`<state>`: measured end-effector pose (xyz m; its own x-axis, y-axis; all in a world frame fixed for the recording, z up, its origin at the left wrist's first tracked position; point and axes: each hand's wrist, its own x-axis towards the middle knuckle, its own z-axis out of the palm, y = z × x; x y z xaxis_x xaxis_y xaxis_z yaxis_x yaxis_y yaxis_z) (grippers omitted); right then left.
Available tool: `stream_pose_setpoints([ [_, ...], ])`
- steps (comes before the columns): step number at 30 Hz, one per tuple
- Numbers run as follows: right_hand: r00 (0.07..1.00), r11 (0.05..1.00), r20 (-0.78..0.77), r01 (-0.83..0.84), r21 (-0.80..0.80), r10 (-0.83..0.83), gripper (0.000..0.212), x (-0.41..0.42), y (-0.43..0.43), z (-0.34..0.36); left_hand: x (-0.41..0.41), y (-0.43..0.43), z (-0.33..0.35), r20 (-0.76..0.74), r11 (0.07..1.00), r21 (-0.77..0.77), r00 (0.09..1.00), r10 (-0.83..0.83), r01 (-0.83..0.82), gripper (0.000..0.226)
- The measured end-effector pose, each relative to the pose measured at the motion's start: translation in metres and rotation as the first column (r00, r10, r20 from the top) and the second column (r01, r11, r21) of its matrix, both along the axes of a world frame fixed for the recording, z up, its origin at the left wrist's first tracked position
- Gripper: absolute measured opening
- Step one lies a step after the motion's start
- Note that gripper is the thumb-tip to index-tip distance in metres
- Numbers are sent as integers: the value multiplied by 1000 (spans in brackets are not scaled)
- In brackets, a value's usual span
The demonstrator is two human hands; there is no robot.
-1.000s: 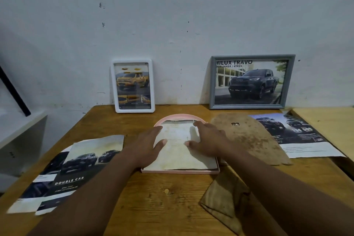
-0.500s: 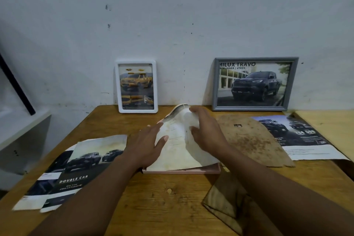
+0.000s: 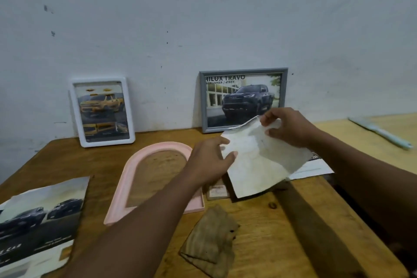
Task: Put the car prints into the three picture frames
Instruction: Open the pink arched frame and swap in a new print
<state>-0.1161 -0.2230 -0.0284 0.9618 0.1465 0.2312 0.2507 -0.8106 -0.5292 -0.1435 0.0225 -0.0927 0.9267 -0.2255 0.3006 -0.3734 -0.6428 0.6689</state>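
A pink arched picture frame (image 3: 133,166) lies flat on the wooden table (image 3: 282,221) with its opening bare. Both hands hold a stained white sheet (image 3: 259,160) in the air to the right of it: my left hand (image 3: 208,160) pinches its left edge, my right hand (image 3: 286,127) grips its top corner. A white frame (image 3: 102,111) with a yellow car print and a grey frame (image 3: 242,99) with a dark pickup print lean against the wall. Loose car prints (image 3: 38,219) lie at the left front.
A brown backing board piece (image 3: 211,239) lies near the front, a small card (image 3: 217,192) beside the pink frame. Another car print (image 3: 313,168) peeks out under the held sheet. A pale blue pen-like object (image 3: 381,133) rests on the lighter table at the right.
The sheet has been lifted out of the pink frame and carried up and right, leaving the frame's opening uncovered. The camera view has shifted right and closer.
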Motion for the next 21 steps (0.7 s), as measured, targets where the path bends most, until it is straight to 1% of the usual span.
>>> stream_pose_setpoints([
  [2,998,995,-1,59,-84,-59,26,5,-35,-2,8,-40,-4,-9,997,37,998,-65,65,50],
  [5,993,985,-45,102,-140,-109,29,10,-65,-7,15,-83,-14,-33,989,81,992,-118,121,52],
  [8,989,969,-53,123,-214,-137,31,19,-90,-17,25,-113,-22,-62,982,111,987,-150,156,51],
  [10,988,953,-51,129,-274,-149,30,24,-101,-24,34,-124,-26,-107,968,173,980,-167,184,53],
  [11,984,931,-62,138,-337,-168,30,26,-104,-29,38,-126,-29,-124,953,229,977,-174,199,54],
  [12,977,888,-76,148,-435,-200,31,28,-105,-34,41,-127,-31,-126,933,293,975,-181,211,53],
  [14,959,753,-103,137,-644,-263,38,30,-106,-44,46,-127,-36,-87,885,413,977,-195,214,50],
  [15,956,701,-116,114,-704,-271,41,31,-104,-49,47,-127,-37,-62,867,452,977,-203,209,49],
  [16,957,676,-123,91,-731,-261,42,32,-101,-52,47,-127,-38,-36,853,481,976,-213,203,48],
  [18,972,676,-111,61,-735,-209,43,30,-90,-58,46,-127,-40,10,824,532,971,-237,195,46],
  [19,977,708,-111,52,-704,-182,43,29,-82,-62,45,-127,-42,30,811,554,969,-247,190,44],
  [21,977,845,-165,28,-534,-137,47,24,-66,-71,44,-124,-45,56,795,579,965,-258,179,43],
])
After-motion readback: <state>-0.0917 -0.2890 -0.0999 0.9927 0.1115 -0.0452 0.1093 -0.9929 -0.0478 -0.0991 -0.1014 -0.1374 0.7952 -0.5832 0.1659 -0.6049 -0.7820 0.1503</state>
